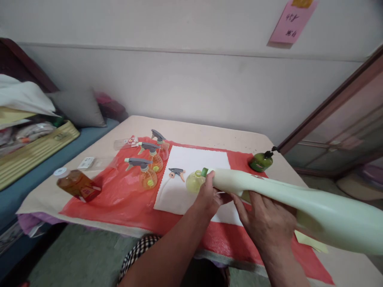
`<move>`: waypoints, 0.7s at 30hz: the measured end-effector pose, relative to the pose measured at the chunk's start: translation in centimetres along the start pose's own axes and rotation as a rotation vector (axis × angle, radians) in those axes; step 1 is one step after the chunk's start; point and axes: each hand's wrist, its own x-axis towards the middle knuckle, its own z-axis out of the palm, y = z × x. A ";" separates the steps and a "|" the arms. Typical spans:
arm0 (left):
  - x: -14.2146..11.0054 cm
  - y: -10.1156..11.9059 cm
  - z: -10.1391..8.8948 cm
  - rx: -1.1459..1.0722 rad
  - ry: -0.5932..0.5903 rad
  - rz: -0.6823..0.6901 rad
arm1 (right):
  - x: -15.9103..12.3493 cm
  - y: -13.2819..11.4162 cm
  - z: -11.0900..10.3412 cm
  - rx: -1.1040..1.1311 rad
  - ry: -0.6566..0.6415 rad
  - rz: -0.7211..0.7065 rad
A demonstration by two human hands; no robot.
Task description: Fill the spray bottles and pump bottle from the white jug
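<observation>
A large pale green jug [287, 191] is tipped almost level, its green mouth [204, 172] right at the opening of a small round clear bottle [194, 182] with pale yellow liquid in it. My right hand [266, 219] is wrapped around the jug's handle from below. Up by the neck, my left hand [208, 195] is closed around the jug beside the small bottle; some of its fingers are hidden. A loose grey and orange spray head [177, 173] with a tube lies left of the bottle on a white sheet [176, 201].
Several spray bottles [149, 177] stand left on red plastic [119, 191]. Beside them are a tilted amber bottle [78, 184] and clear packaging [103, 161]. A green pump bottle [261, 162] stands at the right. Yellow paper [309, 241] lies under the jug. A wall [191, 87] rises behind.
</observation>
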 end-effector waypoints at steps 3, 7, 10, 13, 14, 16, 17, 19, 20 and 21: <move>0.0 0.0 0.0 0.002 -0.012 -0.001 | 0.0 0.0 0.0 0.005 -0.003 -0.006; 0.1 -0.1 -0.1 0.011 -0.010 -0.004 | 0.1 -0.1 -0.1 0.010 0.011 0.002; 0.1 -0.1 0.0 0.004 -0.012 0.003 | 0.2 -0.1 -0.2 0.004 0.000 0.004; 0.0 0.0 0.0 0.004 -0.021 0.001 | 0.1 0.0 -0.2 -0.007 0.003 -0.002; 0.0 0.0 0.0 0.007 -0.020 0.000 | 0.0 0.1 -0.2 -0.009 0.007 -0.005; -0.1 0.0 0.0 0.013 -0.019 0.003 | 0.0 0.1 -0.1 -0.009 0.014 -0.009; -0.1 0.0 0.0 0.015 -0.019 0.005 | 0.0 0.1 -0.1 -0.008 0.015 -0.009; -0.1 0.0 0.1 0.016 -0.015 0.009 | 0.0 0.0 -0.1 0.004 0.009 -0.004; -0.1 0.0 0.1 0.013 -0.010 0.007 | 0.0 0.0 -0.1 0.014 0.003 0.004; -0.2 0.0 0.2 0.011 -0.003 0.003 | 0.0 -0.1 -0.2 0.025 -0.005 0.009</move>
